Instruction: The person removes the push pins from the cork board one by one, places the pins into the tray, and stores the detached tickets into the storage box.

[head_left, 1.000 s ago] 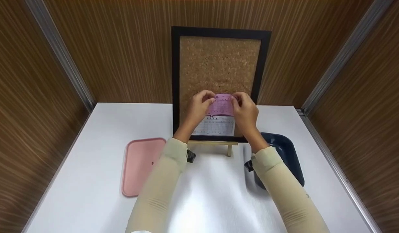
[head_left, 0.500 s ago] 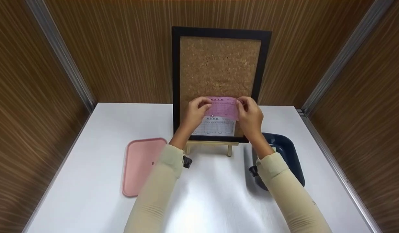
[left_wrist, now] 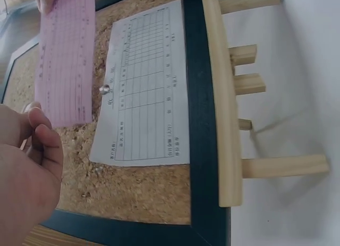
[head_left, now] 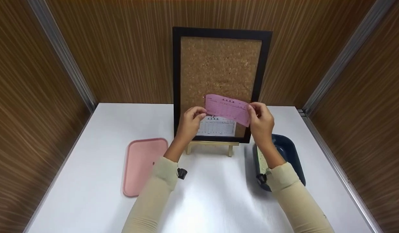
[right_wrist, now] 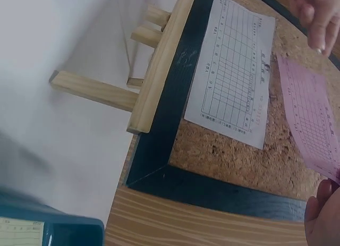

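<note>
A pink printed slip (head_left: 227, 108) hangs tilted in front of the cork board (head_left: 220, 64), its right end lower. My right hand (head_left: 263, 121) pinches that right end. My left hand (head_left: 189, 123) is close to the slip's left end with curled fingers; in the right wrist view the left hand (right_wrist: 321, 20) looks apart from the slip. A pale spot shows at its fingertips, too small to identify. Below the pink slip, a white printed slip (left_wrist: 146, 89) lies flat against the cork, with a clear push pin (left_wrist: 104, 89) at its top edge.
The black frame (head_left: 177, 77) of the board stands on a small wooden easel (head_left: 215, 143). A pink tray (head_left: 139, 171) lies to the left. On the right is a dark blue tray (head_left: 291, 152) with a pale yellow-green slip (head_left: 262, 160) inside. Wood-grain walls (head_left: 131, 58) enclose the table.
Both hands gripped the pink slip near the board a second ago. My right hand has moved right and down with it, tilting it; my left hand has moved down and left, off its upper edge.
</note>
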A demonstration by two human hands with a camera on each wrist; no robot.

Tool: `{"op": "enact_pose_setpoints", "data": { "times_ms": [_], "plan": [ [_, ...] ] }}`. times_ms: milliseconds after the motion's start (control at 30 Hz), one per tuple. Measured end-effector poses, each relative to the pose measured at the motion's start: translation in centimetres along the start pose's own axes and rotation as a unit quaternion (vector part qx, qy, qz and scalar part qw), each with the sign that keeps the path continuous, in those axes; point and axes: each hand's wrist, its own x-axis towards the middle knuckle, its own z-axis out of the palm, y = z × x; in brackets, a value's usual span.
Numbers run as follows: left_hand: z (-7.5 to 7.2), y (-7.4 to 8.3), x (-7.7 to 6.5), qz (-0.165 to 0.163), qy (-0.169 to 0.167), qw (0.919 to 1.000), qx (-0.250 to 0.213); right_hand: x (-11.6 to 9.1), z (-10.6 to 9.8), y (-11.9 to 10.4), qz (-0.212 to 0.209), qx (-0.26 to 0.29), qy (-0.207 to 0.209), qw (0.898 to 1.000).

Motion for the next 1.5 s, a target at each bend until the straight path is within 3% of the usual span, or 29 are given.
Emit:
{"op": "enact_pose_setpoints", "data": {
  "times_ms": [200,500,700,933,1033,1267,1500],
  "plan": [
    [-0.6,-0.8,-1.4,-0.012,0.018,0.9994,0.026,-0.9,-1.7,0.1,0.030,0.017,0.007,0.999],
    [-2.3,-1.9,-3.7,-0.022,0.031,0.9989,0.028,-2.6,-4.7,-1.2,0.068,0.015,0.038,0.997],
    [-3.7,-2.7,-5.3,-0.032,0.041,0.9984,0.024,-4.0,-6.9,1.7,0.084,-0.001,0.064,0.994],
    [-5.3,-3.7,-7.0,-0.068,0.055,0.9955,0.035,-6.7,-9.4,1.2,0.119,0.018,0.079,0.990],
    [-6.0,-4.1,-7.7,-0.087,0.058,0.9934,0.048,-7.7,-10.4,1.8,0.151,0.015,0.090,0.984],
    [-7.5,-5.6,-9.2,-0.116,0.065,0.9886,0.071,-9.8,-12.5,6.0,0.227,0.005,0.132,0.965],
    [-9.2,-7.5,-10.8,-0.160,0.041,0.9810,0.102,-11.3,-13.4,7.8,0.245,-0.041,0.145,0.958]
  ]
}}
